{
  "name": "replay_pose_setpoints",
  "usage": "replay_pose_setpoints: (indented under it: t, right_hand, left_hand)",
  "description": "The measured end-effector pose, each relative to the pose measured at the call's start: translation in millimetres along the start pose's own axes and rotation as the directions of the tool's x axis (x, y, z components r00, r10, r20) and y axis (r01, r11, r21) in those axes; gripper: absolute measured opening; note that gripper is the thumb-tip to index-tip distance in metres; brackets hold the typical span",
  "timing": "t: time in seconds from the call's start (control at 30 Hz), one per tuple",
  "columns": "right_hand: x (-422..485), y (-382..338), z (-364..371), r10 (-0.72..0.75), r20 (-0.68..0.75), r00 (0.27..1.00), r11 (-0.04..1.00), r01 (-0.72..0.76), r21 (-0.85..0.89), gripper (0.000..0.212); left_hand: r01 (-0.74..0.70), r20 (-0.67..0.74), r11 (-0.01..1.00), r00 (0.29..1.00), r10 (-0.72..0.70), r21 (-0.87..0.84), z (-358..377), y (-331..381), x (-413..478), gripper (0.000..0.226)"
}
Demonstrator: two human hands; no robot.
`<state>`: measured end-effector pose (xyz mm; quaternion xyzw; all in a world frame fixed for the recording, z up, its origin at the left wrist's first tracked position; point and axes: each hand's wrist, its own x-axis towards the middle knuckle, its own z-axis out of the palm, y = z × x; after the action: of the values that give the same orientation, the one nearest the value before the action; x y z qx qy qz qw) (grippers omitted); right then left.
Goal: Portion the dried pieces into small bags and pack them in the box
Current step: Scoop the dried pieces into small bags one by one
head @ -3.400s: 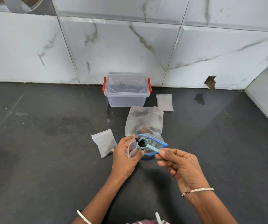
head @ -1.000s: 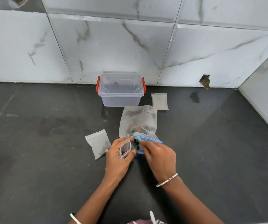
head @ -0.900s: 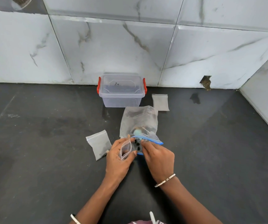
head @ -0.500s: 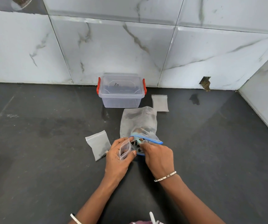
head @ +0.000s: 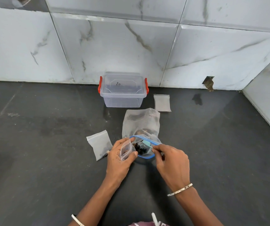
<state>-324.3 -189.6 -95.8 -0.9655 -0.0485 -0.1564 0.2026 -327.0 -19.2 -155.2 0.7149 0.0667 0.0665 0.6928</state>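
My left hand (head: 118, 162) holds a small clear zip bag (head: 125, 149) upright with its mouth open. Right beside it lies a larger bag with a blue zip rim (head: 145, 156), and dark dried pieces (head: 140, 149) show inside it. My right hand (head: 171, 163) pinches the handle of a teal scoop (head: 147, 143) whose bowl is down in the blue-rimmed bag. A clear box with a shut lid and red clips (head: 123, 89) stands at the back by the wall.
A small filled bag (head: 99, 144) lies left of my left hand. Another small bag (head: 162, 102) lies right of the box. A bigger frosted bag (head: 140, 123) lies flat behind the blue-rimmed one. Tiled walls close the back and right of the dark counter (head: 41, 160).
My right hand dipped into the blue-rimmed bag and has now drawn back slightly, with the scoop's handle showing again. The left hand has kept the small bag in place.
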Motion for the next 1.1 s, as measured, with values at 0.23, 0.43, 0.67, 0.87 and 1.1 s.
replay_pose_setpoints:
  t: [0.23, 0.43, 0.67, 0.87, 1.1]
  right_hand:
    - [-5.9, 3.9, 3.2, 0.155, 0.103, 0.983, 0.973, -0.17, 0.154, 0.004]
    - [-11.5, 6.4, 3.8, 0.359, 0.342, 0.869, 0.774, -0.482, 0.412, 0.013]
    - [-10.7, 4.9, 0.6, 0.423, 0.46, 0.781, 0.541, -0.624, 0.563, 0.01]
    - [-6.9, 10.7, 0.6, 0.491, 0.609, 0.623, 0.193, -0.759, 0.622, 0.003]
    - [-9.6, 12.5, -22.9, 0.49, 0.681, 0.544, -0.014, -0.777, 0.63, 0.011]
  left_hand:
    - [0.102, 0.004, 0.986, 0.995, -0.102, -0.133, 2.9, -1.9, -0.7, 0.049]
    - [0.214, 0.029, 0.889, 0.975, -0.222, -0.406, 8.7, -0.5, 1.0, 0.054]
    - [0.233, 0.083, 0.857, 0.972, -0.22, -0.46, 7.4, 1.2, 0.0, 0.056]
    - [0.204, 0.082, 0.922, 0.979, -0.187, -0.329, 3.4, -0.7, 1.1, 0.055]
    - [0.081, 0.02, 0.997, 0.997, -0.08, -0.011, -0.1, 8.3, -0.8, 0.032]
